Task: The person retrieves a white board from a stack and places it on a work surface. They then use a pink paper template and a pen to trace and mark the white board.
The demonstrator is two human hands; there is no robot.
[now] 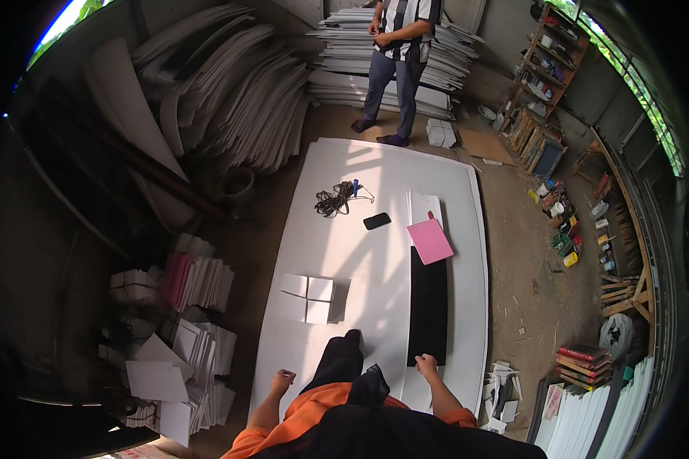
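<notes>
My left hand (283,380) hangs over the large white sheet (375,306), fingers curled in and nothing visible between them. Below the end of a long black strip (429,321), my right hand (426,362) is closed; what it holds, if anything, is too small to make out. A pink sheet (430,242) lies across the upper part of the strip. To the left, a tied stack of white boards (308,299) rests on the sheet. Beyond it are a black phone (377,221) and a tangled dark cord (334,200) with a blue piece (355,187).
Another person (402,61) stands at the sheet's far edge. Stacks of white boards (237,99) lean at the back left, with loose boards (184,375) at the near left. On the right are paint cans (566,245), a shelf (547,61) and books (583,363).
</notes>
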